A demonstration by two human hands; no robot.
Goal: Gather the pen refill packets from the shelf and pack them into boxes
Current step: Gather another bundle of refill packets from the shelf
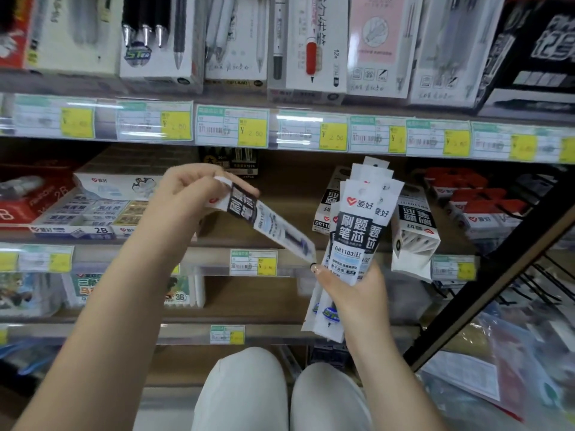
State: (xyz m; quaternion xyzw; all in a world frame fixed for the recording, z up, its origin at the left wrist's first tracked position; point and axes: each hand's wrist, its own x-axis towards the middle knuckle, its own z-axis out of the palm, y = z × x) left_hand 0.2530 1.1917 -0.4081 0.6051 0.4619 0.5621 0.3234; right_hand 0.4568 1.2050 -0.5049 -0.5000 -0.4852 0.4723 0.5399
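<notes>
Several shelf [280, 169] tiers fill the view of a stationery aisle, each front edge lined with price labels [231, 126] bearing yellow tags. The top tier carries boxed pens and markers. On the middle tier, from the left, lie red and white lead boxes [77, 213], then a bare stretch of wood, then white-and-black refill boxes [413, 225] standing beside the packets. A black metal strut [497, 275] slants across the right side, and the person's pale trousered knees [280, 390] sit at the bottom.

The left hand [186, 194] is raised in front of the middle tier, its fingers [239, 189] pinching the top end of a single pen refill packet [264, 222], which slopes down to the right (blurred, so its print is hard to read). Its lower tip reaches the right hand's thumb.

The right hand [351, 293] has its fingers curled round a fanned bundle of refill packets [361, 225], held upright, with the packet ends sticking out below the palm.
</notes>
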